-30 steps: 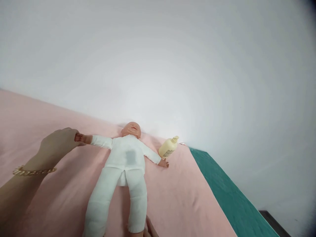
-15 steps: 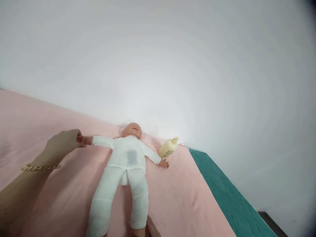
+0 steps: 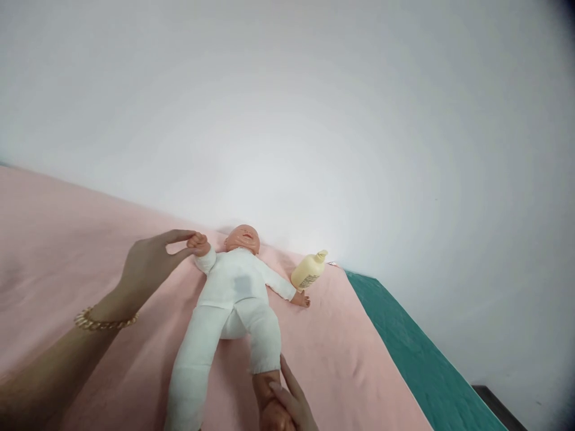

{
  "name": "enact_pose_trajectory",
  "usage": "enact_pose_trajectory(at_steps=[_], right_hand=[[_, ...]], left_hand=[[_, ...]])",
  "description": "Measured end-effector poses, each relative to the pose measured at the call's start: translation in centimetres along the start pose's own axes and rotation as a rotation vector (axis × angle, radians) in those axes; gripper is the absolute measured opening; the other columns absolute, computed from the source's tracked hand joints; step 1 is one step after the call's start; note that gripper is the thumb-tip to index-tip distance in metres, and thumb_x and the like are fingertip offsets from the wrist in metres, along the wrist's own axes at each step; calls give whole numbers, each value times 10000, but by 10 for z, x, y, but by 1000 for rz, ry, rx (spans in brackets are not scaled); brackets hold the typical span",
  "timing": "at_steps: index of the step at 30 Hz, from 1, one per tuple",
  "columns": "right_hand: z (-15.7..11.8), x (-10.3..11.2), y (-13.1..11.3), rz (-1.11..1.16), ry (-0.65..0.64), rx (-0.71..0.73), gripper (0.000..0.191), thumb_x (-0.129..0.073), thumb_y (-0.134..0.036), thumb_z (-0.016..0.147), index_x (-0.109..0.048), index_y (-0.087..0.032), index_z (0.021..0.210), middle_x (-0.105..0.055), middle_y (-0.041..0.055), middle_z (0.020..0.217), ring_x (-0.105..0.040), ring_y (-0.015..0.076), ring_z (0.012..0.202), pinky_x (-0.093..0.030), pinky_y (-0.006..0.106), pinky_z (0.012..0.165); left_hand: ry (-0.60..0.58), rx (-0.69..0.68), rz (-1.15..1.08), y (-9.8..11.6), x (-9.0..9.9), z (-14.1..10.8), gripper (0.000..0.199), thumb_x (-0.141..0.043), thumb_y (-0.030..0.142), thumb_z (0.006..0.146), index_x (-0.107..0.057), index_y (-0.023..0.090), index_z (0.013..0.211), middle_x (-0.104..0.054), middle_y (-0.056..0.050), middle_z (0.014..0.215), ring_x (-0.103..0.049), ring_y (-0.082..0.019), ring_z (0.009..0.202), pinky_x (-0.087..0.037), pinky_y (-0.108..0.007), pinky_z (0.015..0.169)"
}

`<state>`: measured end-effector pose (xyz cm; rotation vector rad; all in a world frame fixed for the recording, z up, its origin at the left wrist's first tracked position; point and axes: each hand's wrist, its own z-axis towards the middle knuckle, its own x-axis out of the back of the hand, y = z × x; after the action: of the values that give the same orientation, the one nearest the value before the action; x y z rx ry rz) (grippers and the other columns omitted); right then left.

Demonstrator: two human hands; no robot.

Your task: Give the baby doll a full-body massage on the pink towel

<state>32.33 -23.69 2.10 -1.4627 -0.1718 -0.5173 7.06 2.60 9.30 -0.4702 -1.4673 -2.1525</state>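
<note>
A baby doll [image 3: 242, 281] in a white cloth suit lies on its back on a pink sheet [image 3: 332, 353]. My left hand [image 3: 150, 263], with a beaded bracelet at the wrist, pinches the doll's hand between thumb and fingers; that doll arm is bent up towards its shoulder. Low in the view, my right hand [image 3: 294, 398] grips the doll's lower leg near the foot, and that leg is raised a little. The doll's other arm lies stretched out beside a pale yellow pump bottle [image 3: 308, 270], which leans to the right.
A green surface [image 3: 404, 335] shows past the sheet's right edge. Behind the bed rises a plain white wall [image 3: 287, 120]. A dark brown object [image 3: 494, 404] stands at the lower right corner.
My left hand has moved right, folding the doll's straight arm up towards its body. My right hand has come further into view with the doll's leg in its grip, lifting it.
</note>
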Motion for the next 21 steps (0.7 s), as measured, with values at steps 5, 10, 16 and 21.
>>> enact_pose_trajectory(at_steps=[5,10,16,21], right_hand=[[16,8,-21,-18,82,180,429,-566,-382,990,-610,-269,1401,-620,85,1416,-662,246,1226,-596,313,944],[30,-5,-31,-91,107,258,424,-569,-289,995,-561,-312,1418,-444,39,1579,-399,217,1463,-395,338,1171],[33,-35,-13,-119,159,378,351,-446,-322,1049,-589,-283,1368,-336,70,1633,-361,223,1475,-429,318,1140],[21,-33,-11,-141,166,432,359,-466,-339,1045,-590,-301,1379,-355,67,1624,-390,235,1461,-443,330,1133]], left_hand=[[-56,-550,-57,0,-25,-8,286,-600,519,924,-780,299,951,-785,31,1080,-713,-226,1090,-506,-347,1017],[-111,-1013,-28,-6,-44,-11,276,-529,389,1021,-766,262,960,-797,20,1012,-752,-176,967,-509,-349,1001],[-243,-1156,-21,3,-56,-24,328,-435,291,1067,-746,220,992,-793,10,1043,-746,-163,977,-509,-313,918],[-266,-1116,-23,3,-57,-26,327,-423,306,1074,-727,225,989,-793,34,1018,-737,-140,962,-479,-296,931]])
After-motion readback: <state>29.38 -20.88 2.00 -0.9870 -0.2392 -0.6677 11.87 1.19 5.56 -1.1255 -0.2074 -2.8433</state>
